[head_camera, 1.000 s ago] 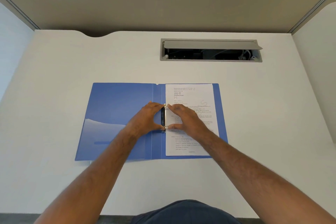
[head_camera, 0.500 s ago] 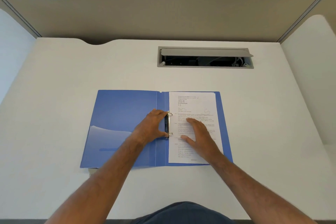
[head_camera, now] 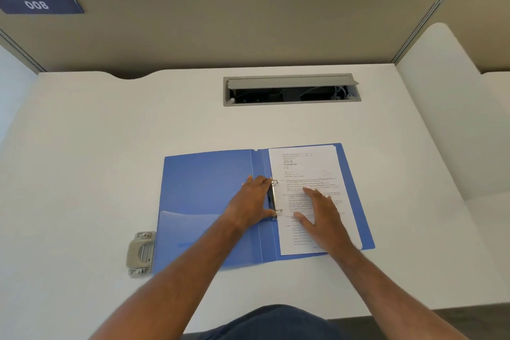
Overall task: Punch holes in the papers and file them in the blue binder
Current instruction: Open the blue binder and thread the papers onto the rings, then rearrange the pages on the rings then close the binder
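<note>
- White desk [head_camera: 110,160] fills your view, with bare surface to the left, to the right and behind the binder.
- Beige partition [head_camera: 234,27] closes the far edge; a white side panel [head_camera: 441,119] walls your right.
- Your binder [head_camera: 209,188] lies open and flat near the front edge, its left cover bare but for a clear pocket low down.
- Its right half holds the papers [head_camera: 311,168], printed side up, threaded on the two metal rings [head_camera: 274,196]; a second sheet's edge peeks out at the right.
- Grey cable tray [head_camera: 289,90] is sunk into the desk behind the binder, its lid tipped up and wires inside.
- Your left hand [head_camera: 252,204] rests on the spine, finger and thumb tips touching the ring mechanism, fingers bent loosely around it.
- Your right hand [head_camera: 323,212] lies flat on the top sheet, fingers straight and spread, pressing it down.
- Metal punch [head_camera: 140,252] sits just beside the binder's lower left corner, near the front edge.
</note>
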Demonstrator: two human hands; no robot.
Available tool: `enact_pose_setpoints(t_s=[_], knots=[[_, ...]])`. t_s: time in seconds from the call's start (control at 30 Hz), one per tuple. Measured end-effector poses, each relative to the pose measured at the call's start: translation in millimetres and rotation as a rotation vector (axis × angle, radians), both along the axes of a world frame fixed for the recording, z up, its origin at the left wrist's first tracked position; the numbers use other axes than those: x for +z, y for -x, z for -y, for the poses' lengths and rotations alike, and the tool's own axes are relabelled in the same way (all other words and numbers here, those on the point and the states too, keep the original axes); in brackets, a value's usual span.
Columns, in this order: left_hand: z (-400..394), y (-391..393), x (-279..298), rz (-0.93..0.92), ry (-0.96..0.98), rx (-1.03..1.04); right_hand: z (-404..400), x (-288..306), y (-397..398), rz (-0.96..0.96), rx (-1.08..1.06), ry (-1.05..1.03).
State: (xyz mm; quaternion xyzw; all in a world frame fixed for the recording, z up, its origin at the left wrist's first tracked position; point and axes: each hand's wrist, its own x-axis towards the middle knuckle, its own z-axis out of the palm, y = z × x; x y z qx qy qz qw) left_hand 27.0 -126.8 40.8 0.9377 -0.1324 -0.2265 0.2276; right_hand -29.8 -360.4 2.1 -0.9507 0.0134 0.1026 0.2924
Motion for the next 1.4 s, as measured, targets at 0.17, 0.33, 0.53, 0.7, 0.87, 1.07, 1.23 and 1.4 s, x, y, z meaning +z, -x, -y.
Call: enact_pose_setpoints(t_s=[0.17, 0.33, 0.53, 0.7, 0.87, 1.07, 1.23, 1.4], knots=[[17.7, -1.4, -3.6, 0.007, 0.010, 0.000, 7.5, -1.8, -0.2, -0.024, -0.058, 0.047], [27.4, -5.2, -6.8, -0.006, 0.017, 0.005, 23.2, -5.8, 20.1, 0.012, -0.177, 0.110], [33.0, -4.6, -13.8, 0.036, 0.002, 0.003, 51.0, -9.7, 63.2, 0.031, -0.392, 0.106], [28.3, -4.5, -15.6, 0.046, 0.007, -0.035, 57.6, -13.1, 78.0, -0.006, -0.442, 0.137], [4.5, -4.4, -14.2, 0.110, -0.099, -0.088, 51.3, -17.0, 76.8, -0.083, -0.410, 0.147], [-43.3, 0.0, -24.1, 0.164, -0.197, -0.017, 45.3, -9.5, 74.8, -0.108, -0.394, 0.128], [-72.8, 9.5, -37.6, 0.193, -0.179, 0.012, 35.3, -1.0, 72.1, -0.140, -0.388, 0.111], [-90.2, 17.4, -47.3, 0.266, -0.156, 0.030, 30.7, 3.8, 70.8, -0.112, -0.364, 0.032]])
